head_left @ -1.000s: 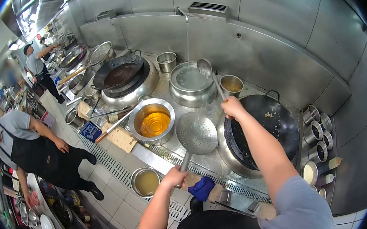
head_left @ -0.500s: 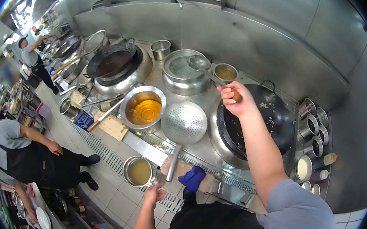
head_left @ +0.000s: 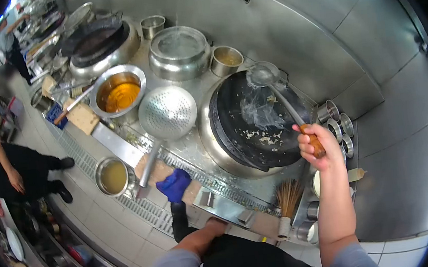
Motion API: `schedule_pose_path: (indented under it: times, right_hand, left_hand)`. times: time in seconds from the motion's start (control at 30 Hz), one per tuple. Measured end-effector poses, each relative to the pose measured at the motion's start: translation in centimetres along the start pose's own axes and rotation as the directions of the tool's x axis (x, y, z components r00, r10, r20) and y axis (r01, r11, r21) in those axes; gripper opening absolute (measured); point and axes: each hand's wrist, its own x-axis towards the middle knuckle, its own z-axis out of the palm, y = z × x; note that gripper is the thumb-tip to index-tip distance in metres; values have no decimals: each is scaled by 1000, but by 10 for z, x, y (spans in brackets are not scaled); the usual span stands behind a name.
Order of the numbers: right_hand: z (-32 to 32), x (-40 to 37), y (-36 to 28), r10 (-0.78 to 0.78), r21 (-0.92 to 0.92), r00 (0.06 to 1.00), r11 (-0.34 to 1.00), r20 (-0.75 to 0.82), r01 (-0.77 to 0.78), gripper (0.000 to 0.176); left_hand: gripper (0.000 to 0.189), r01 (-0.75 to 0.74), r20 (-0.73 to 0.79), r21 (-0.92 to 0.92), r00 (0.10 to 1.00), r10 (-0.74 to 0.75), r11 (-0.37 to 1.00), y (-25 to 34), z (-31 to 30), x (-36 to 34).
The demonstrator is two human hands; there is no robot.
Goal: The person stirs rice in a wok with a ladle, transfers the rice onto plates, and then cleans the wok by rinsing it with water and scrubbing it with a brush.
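Observation:
My right hand is wrapped round the wooden handle of a metal ladle. The ladle's bowl hangs over the far edge of a black wok, where clear liquid spreads beside small pale bits. My left hand is low near my apron by the counter's front edge, its fingers hidden or too small to make out. Near it lies a blue cloth. A perforated strainer rests on the stove, left of the wok.
A pot of amber liquid, a lidless water pot and a small broth pot stand on the stove. A bamboo brush and several metal cups are at right. A person stands at left.
My right hand and the ladle have moved from the water pot to over the wok, and liquid now shows in it. My left hand has drawn back from the broth pot at the front. The view has shifted right.

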Motion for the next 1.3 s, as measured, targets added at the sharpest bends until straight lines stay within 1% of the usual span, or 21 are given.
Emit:
schedule_pose_path:
  times: [0.17,0.2,0.23,0.27,0.3,0.37,0.43,0.5,0.53,0.6,0.67,0.77,0.9,1.0,1.03,1.07,1.1,1.13,1.17,1.23,1.3]
  right_hand:
    - [-42,-33,9,-223,-498,945,864,-238,78,25]
    - [-53,-33,12,-229,-500,945,862,-233,85,25]
    - [-66,-32,17,-310,-648,921,756,-234,90,28]
    - [-74,-31,17,-391,-774,894,628,-221,83,32]
    - [-68,-35,15,-397,-772,893,628,-212,96,32]
    - [-51,-40,8,-564,-910,804,408,-188,73,41]
    - [-43,-25,3,-577,-883,803,443,-147,157,49]
    - [-22,-5,3,-559,-630,817,686,-139,363,52]
    - [-8,7,2,-484,-514,873,763,-52,392,53]
    - [21,41,4,-447,-511,894,768,4,386,35]
    - [53,79,-2,-415,-540,908,752,58,378,20]
    - [100,154,-14,-288,-548,954,786,85,286,6]
    - [161,260,12,-361,-681,931,667,61,303,9]
    - [193,295,31,-315,-869,947,484,-64,103,11]
    - [196,302,33,-316,-867,947,488,-65,103,11]
    - [195,307,33,-144,-616,989,781,-23,99,10]
    - [194,313,32,4,-285,997,958,81,19,9]
    - [186,323,24,218,53,958,971,189,-231,5]
    - [186,320,23,215,56,959,972,186,-229,5]
    - [181,291,22,161,326,927,904,339,-276,11]
    - [173,252,21,127,387,929,883,349,-266,18]
  left_hand:
    - [42,146,-27,210,989,-144,967,14,24,3]
    - [42,209,80,154,972,-223,966,21,-1,2]
    - [41,277,187,104,938,-293,955,25,-16,2]
    - [42,263,121,66,955,-269,963,5,18,20]
    - [42,268,112,73,955,-275,961,4,7,16]
    - [42,355,227,-19,912,-342,935,9,-39,-9]
    - [40,446,94,-122,895,-437,887,-13,-43,-45]
    - [37,524,-83,-372,804,-589,766,-34,-44,-100]
    - [37,627,12,-345,747,-665,699,-45,-48,-124]
    - [38,781,145,-351,590,-794,516,-42,-71,-185]
    - [40,805,28,-395,492,-870,443,-88,3,-232]
    - [41,887,184,-361,371,-910,289,-80,13,-299]
    - [43,895,232,-385,330,-915,225,-81,53,-344]
    - [45,840,284,-496,397,-873,220,-84,36,-352]
    - [45,801,221,-515,468,-855,305,-85,17,-350]
    - [45,755,157,-529,536,-829,388,-87,-2,-348]
    - [45,757,157,-525,536,-830,389,-90,-27,-346]
    - [43,681,209,-638,602,-771,359,-95,-57,-342]
    - [41,599,249,-738,670,-700,311,-99,-90,-337]
    - [34,350,93,-872,806,-584,343,-95,-173,-330]
    - [29,323,-21,-767,850,-526,554,-90,-256,-310]
